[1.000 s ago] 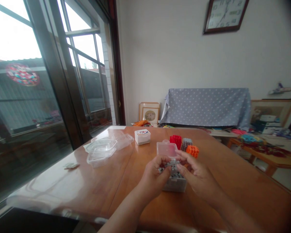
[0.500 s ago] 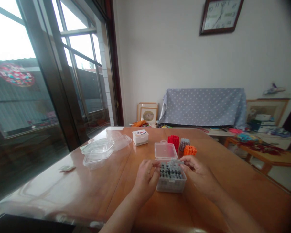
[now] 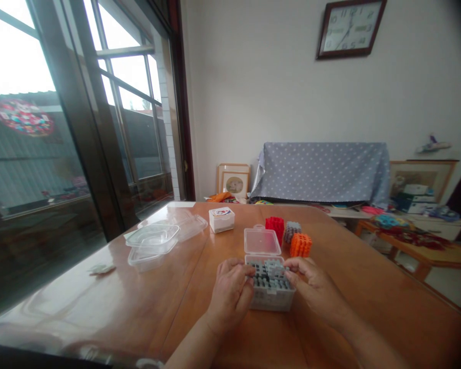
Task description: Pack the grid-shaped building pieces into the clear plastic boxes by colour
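Note:
A clear plastic box (image 3: 272, 301) stands on the table with its hinged lid (image 3: 262, 242) thrown back. Grey interlocking blocks (image 3: 262, 281) fill it in rows. My left hand (image 3: 232, 287) is curled at the box's left wall, fingertips over the rim and thumb along the outside. Above the right part of the box, my right hand (image 3: 309, 277) pinches a light grey block piece (image 3: 275, 268) between thumb and fingers. The piece sits over the other blocks; whether it touches them I cannot tell.
Behind the box stand a red block cube (image 3: 274, 229), a grey block cube (image 3: 292, 231) and an orange block cube (image 3: 301, 245). A white box (image 3: 222, 220) is farther back. Clear plastic containers (image 3: 153, 241) and a small pale object (image 3: 102, 269) lie left on the wooden table (image 3: 184, 307).
My right hand has brought the light grey piece slightly lower, closer to the blocks in the box. My left hand's fingers have closed in a little at the box's left side.

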`<control>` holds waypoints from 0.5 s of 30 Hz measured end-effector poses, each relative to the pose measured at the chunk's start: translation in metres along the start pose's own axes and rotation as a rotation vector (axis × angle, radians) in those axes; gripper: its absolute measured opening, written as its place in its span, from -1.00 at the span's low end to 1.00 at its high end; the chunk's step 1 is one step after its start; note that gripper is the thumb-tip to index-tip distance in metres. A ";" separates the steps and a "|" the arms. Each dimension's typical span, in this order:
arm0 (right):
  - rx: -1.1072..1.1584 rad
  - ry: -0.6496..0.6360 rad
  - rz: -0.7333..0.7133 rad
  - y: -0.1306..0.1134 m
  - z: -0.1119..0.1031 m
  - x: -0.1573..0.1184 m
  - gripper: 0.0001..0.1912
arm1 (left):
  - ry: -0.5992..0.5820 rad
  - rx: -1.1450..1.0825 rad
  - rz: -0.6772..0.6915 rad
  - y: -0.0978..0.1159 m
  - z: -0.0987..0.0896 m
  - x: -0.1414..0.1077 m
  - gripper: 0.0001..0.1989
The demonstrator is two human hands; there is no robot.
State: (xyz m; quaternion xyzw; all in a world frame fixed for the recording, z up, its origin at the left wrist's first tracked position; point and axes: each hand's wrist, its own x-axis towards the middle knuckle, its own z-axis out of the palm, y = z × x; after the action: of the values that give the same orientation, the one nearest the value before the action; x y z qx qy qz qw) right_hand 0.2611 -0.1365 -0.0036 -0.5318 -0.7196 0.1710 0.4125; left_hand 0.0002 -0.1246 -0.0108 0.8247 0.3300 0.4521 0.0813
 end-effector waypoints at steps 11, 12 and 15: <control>-0.040 -0.022 -0.007 -0.004 -0.003 0.000 -0.77 | -0.047 0.034 0.023 0.002 -0.001 0.002 -0.82; -0.038 -0.026 -0.008 -0.004 -0.003 0.000 -0.77 | -0.051 0.034 0.026 0.002 -0.001 0.002 -0.83; -0.021 -0.038 -0.013 -0.005 -0.004 0.001 -0.78 | -0.061 0.034 0.033 0.003 -0.002 0.003 -0.85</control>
State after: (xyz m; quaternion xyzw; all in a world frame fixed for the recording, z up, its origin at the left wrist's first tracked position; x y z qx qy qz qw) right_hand 0.2610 -0.1380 0.0027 -0.5280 -0.7326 0.1707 0.3942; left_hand 0.0009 -0.1256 -0.0060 0.8447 0.3214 0.4222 0.0701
